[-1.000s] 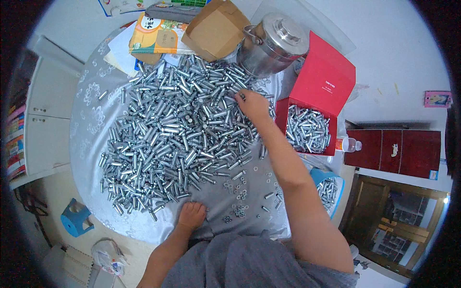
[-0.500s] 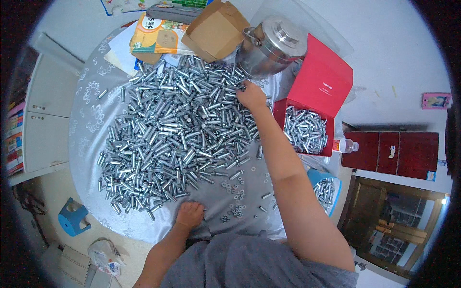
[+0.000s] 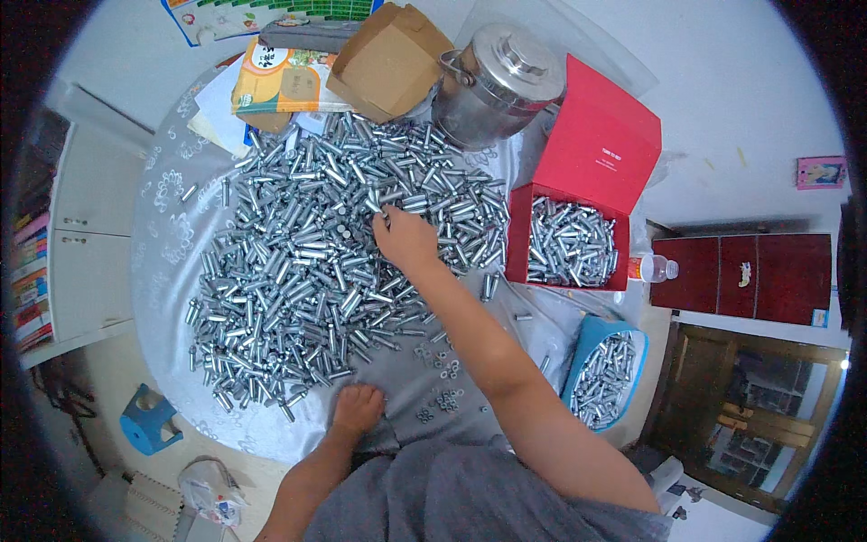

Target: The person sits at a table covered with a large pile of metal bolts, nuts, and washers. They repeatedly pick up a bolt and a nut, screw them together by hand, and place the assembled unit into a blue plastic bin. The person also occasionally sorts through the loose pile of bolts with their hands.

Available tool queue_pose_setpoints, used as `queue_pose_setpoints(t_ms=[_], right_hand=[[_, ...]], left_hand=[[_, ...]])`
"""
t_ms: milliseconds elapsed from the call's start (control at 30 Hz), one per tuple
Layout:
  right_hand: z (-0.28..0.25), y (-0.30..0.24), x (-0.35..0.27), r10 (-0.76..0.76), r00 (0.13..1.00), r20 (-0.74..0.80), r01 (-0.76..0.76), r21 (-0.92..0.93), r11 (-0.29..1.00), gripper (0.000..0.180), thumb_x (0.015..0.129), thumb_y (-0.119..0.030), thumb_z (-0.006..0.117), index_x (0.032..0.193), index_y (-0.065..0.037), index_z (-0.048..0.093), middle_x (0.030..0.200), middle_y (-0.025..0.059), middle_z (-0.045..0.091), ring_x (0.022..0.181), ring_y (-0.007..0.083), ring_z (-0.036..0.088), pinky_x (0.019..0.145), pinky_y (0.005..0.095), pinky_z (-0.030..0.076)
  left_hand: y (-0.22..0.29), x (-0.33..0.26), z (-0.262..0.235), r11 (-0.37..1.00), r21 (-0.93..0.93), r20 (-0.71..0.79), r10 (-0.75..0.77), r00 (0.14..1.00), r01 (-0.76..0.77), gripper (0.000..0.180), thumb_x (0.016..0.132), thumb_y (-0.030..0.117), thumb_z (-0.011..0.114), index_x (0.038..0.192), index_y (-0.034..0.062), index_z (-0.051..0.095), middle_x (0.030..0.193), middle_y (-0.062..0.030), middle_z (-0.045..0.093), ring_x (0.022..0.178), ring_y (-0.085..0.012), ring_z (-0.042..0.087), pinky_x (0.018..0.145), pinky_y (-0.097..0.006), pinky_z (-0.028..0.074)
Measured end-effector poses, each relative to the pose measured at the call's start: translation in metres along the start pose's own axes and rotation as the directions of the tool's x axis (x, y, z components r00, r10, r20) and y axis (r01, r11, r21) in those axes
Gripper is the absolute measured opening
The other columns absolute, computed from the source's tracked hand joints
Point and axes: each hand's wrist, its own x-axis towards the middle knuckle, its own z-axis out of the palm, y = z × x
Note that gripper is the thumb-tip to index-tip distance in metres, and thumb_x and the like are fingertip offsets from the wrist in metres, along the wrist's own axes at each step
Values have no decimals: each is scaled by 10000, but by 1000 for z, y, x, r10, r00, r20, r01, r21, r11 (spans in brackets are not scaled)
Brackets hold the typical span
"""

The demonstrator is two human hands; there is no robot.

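A wide heap of silver metal expansion bolts [image 3: 289, 244] covers most of the round table. My right hand [image 3: 408, 242] reaches into the middle of the heap, its thumb and fingers pinched on an expansion bolt [image 3: 383, 213] that they partly cover. At the table's near edge, just below the heap, rests my left hand [image 3: 358, 408]. Its fingers are curled in, and whatever they may hold is hidden. Small loose nuts and washers [image 3: 444, 397] lie on the cloth to the right of that hand.
An open red box [image 3: 517, 237] and a blue bin [image 3: 578, 350], both holding bolts, stand on the right. Behind the heap are a steel pot [image 3: 479, 108], a cardboard tray [image 3: 384, 68] and a yellow booklet [image 3: 302, 83]. A plastic bottle [image 3: 664, 268] shows beyond the red box.
My right hand has moved left and nearer, from the heap's far right edge by the pot to its middle. My left hand stays in place. The view has shifted slightly, showing more of the blue bin.
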Motion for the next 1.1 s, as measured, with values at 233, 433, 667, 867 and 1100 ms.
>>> queue_pose_setpoints(t_ms=[233,433,667,867,1100], right_hand=[[-7,-32,-16,-56,985,161,45,73,996,382,838,-272,480,1159,-70,441,684,182,604,664,354,597,588,461,456],[23,-76,-7,-497,865,69,487,121,865,500,742,-296,612,1132,-28,451,700,160,597,670,336,587,610,434,447],[43,-121,10,-436,862,260,480,-138,866,624,681,-385,635,1133,19,488,729,105,628,641,265,615,578,384,453],[27,-116,35,-384,799,463,523,-219,824,664,634,-459,637,1100,-2,517,766,97,645,673,246,634,574,359,469],[7,-98,31,-449,793,413,561,-206,802,484,653,-429,616,968,-64,566,721,109,639,673,276,630,557,398,464]], left_hand=[[3,1,-8,1000,-14,-32,-3,999,3,166,671,237,602,777,131,531,843,-45,504,789,-247,483,704,-384,386],[1,-4,-5,999,-41,-28,-9,1000,7,175,693,253,601,801,129,540,864,-48,509,806,-251,484,731,-392,383],[4,3,-16,1000,-25,4,-2,1000,2,155,724,246,584,812,126,543,852,-53,513,816,-254,486,738,-401,383],[3,5,-15,998,-34,99,-40,994,43,130,705,218,574,790,125,540,837,-52,509,791,-252,487,719,-390,393],[5,1,-15,998,-64,-35,-18,999,15,122,701,197,565,794,123,538,844,-42,518,794,-247,497,700,-378,400]])
